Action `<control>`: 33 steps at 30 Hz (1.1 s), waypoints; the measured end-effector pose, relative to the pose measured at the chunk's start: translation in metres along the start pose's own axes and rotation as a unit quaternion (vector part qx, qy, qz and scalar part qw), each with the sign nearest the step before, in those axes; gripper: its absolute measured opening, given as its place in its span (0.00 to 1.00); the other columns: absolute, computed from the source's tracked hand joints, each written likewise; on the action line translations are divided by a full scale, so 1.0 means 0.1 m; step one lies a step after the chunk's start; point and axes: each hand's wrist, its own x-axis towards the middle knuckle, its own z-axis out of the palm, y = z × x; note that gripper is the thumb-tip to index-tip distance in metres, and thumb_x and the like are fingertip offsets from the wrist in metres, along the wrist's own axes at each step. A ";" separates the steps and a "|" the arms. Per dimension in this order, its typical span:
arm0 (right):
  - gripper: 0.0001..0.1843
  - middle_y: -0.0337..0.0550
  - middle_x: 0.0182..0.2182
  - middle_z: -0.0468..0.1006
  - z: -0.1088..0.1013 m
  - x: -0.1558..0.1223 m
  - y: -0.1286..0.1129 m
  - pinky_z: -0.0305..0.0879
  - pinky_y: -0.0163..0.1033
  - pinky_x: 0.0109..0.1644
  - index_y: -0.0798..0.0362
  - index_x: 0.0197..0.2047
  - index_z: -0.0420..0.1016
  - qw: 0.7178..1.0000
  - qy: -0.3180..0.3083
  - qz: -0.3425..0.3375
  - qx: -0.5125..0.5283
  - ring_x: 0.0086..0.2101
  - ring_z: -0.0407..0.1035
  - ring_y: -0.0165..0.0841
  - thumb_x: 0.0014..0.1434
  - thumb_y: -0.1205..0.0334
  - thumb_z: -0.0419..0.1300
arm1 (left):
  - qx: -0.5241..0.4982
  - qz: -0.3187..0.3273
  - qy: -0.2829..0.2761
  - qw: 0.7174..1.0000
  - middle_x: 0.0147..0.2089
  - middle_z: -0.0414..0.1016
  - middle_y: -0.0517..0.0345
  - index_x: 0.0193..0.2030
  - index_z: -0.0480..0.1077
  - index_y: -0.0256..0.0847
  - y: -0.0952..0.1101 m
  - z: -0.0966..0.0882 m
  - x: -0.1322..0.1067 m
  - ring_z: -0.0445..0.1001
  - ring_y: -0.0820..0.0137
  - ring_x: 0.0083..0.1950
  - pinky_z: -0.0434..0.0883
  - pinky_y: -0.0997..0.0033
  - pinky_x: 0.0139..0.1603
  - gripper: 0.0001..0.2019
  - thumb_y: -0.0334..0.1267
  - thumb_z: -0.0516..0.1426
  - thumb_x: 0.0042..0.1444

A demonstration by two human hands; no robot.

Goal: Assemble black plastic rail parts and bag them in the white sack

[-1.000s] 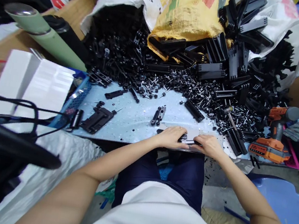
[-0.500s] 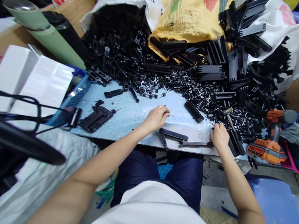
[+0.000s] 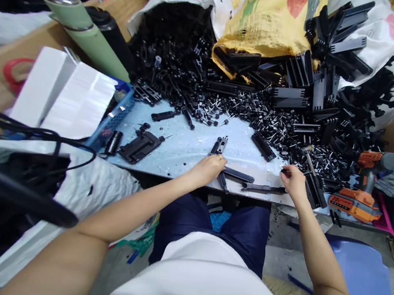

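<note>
My left hand [image 3: 207, 170] rests at the near edge of the pale blue work board [image 3: 185, 150], fingers curled on the lower end of a black double-link piece [image 3: 219, 146] that points away from me. My right hand [image 3: 294, 181] sits at the foot of the pile of small black screws [image 3: 278, 128], fingertips pinched together on something too small to name. Between the hands lie two black flat bars [image 3: 239, 175] and a thinner arm [image 3: 263, 188], untouched. A black hinge assembly [image 3: 140, 144] lies to the left.
Heaps of black plastic parts [image 3: 315, 86] spill from a yellow sack [image 3: 272, 25] and white bags at the back. An orange cordless drill [image 3: 356, 200] stands right, a hammer [image 3: 309, 158] beside it. White boxes [image 3: 66, 97], a blue basket [image 3: 111, 121] and a green tube [image 3: 84, 32] sit left.
Both hands let go of the bars they held together at the board's edge. The left went up to the double-link piece, the right out to the screw pile.
</note>
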 end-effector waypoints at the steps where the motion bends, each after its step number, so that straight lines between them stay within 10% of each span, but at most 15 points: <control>1: 0.11 0.48 0.34 0.74 -0.01 -0.01 -0.03 0.65 0.40 0.40 0.58 0.40 0.72 1.000 -0.003 -0.018 0.021 0.31 0.68 0.33 0.53 0.65 0.55 | -0.008 0.002 0.030 1.000 0.36 0.66 0.49 0.38 0.67 0.33 0.00 0.07 -0.03 0.68 0.64 0.39 0.68 0.69 0.42 0.08 0.27 0.48 0.61; 5: 0.13 0.47 0.33 0.75 -0.08 -0.08 -0.30 0.64 0.37 0.39 0.56 0.41 0.74 0.991 -0.077 -0.103 0.047 0.33 0.69 0.33 0.58 0.58 0.54 | -0.021 0.027 0.136 0.990 0.40 0.69 0.47 0.45 0.66 0.33 -0.03 0.28 -0.16 0.68 0.63 0.43 0.66 0.66 0.43 0.12 0.32 0.43 0.66; 15: 0.17 0.55 0.37 0.73 -0.05 -0.11 -1.03 0.59 0.35 0.39 0.61 0.41 0.72 0.923 -0.248 -0.139 -0.261 0.38 0.70 0.37 0.65 0.60 0.46 | -0.013 0.012 0.102 0.995 0.46 0.68 0.45 0.50 0.66 0.35 -0.02 0.24 -0.21 0.66 0.61 0.49 0.63 0.61 0.44 0.16 0.35 0.41 0.66; 21: 0.21 0.55 0.39 0.73 0.19 -0.23 -0.77 0.58 0.36 0.39 0.61 0.49 0.70 0.907 -0.226 -0.231 -0.271 0.40 0.69 0.37 0.67 0.59 0.41 | 0.032 0.157 0.074 0.984 0.55 0.61 0.44 0.56 0.60 0.33 0.08 0.31 -0.12 0.58 0.59 0.59 0.57 0.56 0.58 0.16 0.38 0.46 0.65; 26: 0.32 0.55 0.34 0.74 0.27 -0.24 -0.31 0.57 0.38 0.37 0.61 0.43 0.73 0.922 -0.099 -0.256 -0.271 0.36 0.68 0.38 0.60 0.40 0.46 | 0.063 0.173 -0.033 0.982 0.49 0.64 0.38 0.56 0.59 0.27 0.25 0.34 0.20 0.65 0.57 0.49 0.65 0.63 0.48 0.22 0.44 0.52 0.63; 33: 0.43 0.47 0.17 0.65 -0.32 -0.44 -0.41 0.53 0.36 0.29 0.55 0.21 0.67 0.916 -0.171 -0.361 -0.038 0.22 0.61 0.31 0.59 0.34 0.24 | -0.157 0.167 0.059 0.972 0.25 0.64 0.50 0.29 0.66 0.35 0.59 -0.10 0.05 0.67 0.66 0.29 0.64 0.71 0.29 0.34 0.56 0.30 0.64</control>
